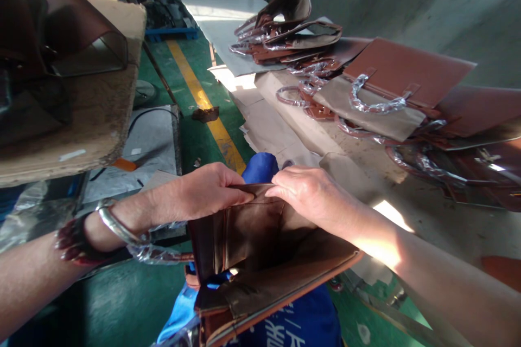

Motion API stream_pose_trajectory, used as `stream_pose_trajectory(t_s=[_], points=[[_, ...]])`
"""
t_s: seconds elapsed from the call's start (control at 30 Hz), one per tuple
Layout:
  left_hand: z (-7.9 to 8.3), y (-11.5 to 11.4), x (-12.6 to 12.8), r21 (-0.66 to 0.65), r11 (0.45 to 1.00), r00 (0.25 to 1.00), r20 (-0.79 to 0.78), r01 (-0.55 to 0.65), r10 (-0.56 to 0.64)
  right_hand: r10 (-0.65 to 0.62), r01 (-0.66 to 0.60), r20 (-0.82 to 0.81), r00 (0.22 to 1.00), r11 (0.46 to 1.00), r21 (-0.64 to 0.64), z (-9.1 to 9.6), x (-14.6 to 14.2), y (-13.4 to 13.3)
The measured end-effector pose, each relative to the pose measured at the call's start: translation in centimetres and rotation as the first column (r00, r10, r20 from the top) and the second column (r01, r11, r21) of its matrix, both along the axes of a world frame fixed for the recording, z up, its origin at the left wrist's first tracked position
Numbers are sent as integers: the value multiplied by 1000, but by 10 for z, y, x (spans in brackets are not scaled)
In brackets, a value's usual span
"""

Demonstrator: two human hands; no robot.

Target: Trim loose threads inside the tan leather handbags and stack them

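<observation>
A brown handbag (260, 238) with a tan lining lies open on my lap, its mouth facing up toward me. My left hand (203, 190) pinches the far rim of the bag between thumb and fingers. Close beside it, my right hand (305, 192) grips the same rim a little further right. One handle (158, 254), wrapped in clear plastic, sticks out on the bag's left side. The near rim of the bag rests over blue printed cloth (301, 320). The bag's outer far face is hidden.
Several brown handbags (411, 73) with plastic-wrapped handles lie on a paper-covered table (285, 119) to the right. More brown leather pieces (85, 32) rest on a cardboard-topped table (106, 114) at left. Between them runs a green floor with a yellow line (187, 76).
</observation>
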State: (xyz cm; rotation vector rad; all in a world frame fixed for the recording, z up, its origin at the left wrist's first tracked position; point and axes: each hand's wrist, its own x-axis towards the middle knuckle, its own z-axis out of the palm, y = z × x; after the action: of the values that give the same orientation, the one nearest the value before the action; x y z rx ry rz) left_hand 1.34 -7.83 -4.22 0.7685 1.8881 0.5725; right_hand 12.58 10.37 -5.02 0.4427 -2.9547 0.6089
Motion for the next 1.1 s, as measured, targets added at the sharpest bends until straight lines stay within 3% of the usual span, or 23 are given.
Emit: stream_pose_trajectory(t_s=[0.33,0.53,0.73,0.9,1.1], points=[[3,-5,0,65,997,999,-19,28,-27,-65,87,159,985,987,-137,-1,-3,-2],[13,-1,-8,66,978,970,130,197,-204,4,18,165,986,991,-132,7,-2,-5],[19,28,0,124,917,922,24,380,-386,24,-2,162,986,991,-135,8,5,-1],[21,34,6,111,911,911,68,397,-406,5,25,199,980,989,-148,11,12,2],[21,31,11,95,949,950,65,300,-306,-33,56,195,980,992,-113,14,16,3]])
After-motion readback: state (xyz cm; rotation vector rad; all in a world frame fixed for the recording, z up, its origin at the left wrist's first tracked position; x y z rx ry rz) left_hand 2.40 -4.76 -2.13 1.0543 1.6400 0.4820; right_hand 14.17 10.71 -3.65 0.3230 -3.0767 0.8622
